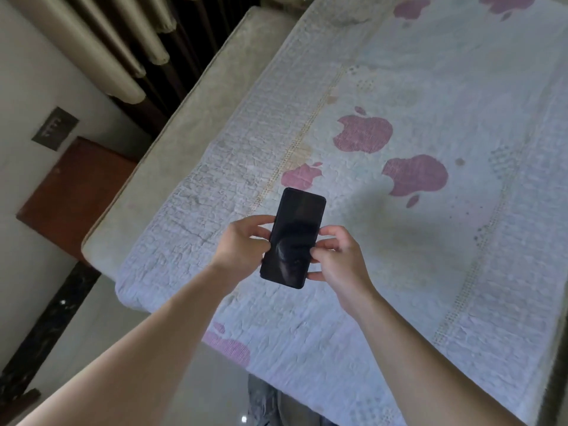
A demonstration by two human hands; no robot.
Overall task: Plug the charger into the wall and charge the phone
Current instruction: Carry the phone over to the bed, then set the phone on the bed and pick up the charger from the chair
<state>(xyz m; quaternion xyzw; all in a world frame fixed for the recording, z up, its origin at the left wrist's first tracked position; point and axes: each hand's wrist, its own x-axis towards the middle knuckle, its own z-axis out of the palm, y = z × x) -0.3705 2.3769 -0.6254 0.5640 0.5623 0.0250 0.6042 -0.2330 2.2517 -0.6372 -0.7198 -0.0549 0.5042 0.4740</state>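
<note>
phone held in both hands over the bed

the dark phone (293, 238) sits screen-up above the bedspread (430, 272), left hand (242, 244) pinching its left edge, right hand (335, 259) gripping its right edge; a wall socket plate (55, 128) is well apart, above a brown cabinet (73, 195).

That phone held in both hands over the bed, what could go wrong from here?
1. The phone is pinched only by the fingertips of the left hand and right hand; it might slip, though the bed cover below would likely cushion it.
2. No charger or cable shows in this view, so charging cannot start yet.
3. The wall socket plate sits beyond the bed, above a brown cabinet; reaching it may be awkward.
</note>
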